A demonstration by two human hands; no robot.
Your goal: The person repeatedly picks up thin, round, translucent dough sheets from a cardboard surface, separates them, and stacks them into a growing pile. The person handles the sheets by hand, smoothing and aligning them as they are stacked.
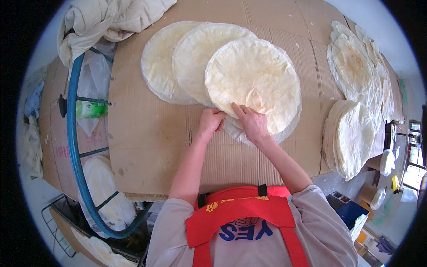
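Thin, pale round flatbreads lie in three overlapping piles on cardboard. At the lower left edge of the front flatbread (249, 75), my left hand (211, 119) is closed, pinching the rim. Beside it, my right hand (251, 120) grips that same rim, index and middle fingers over the top and thumb mostly hidden. Behind are the middle pile (189, 58) and the leftmost pile (158, 66), both partly covered. A paler layer (282, 135) shows beneath the front piece.
A blue metal rail (72, 111) curves along the left, with cream cloth (89, 31) over its top and plastic bags (100, 191) beside it. More flatbreads lie right: a loose pile (351, 58) and a thick stack (349, 138). The cardboard surface (147, 147) spans the middle.
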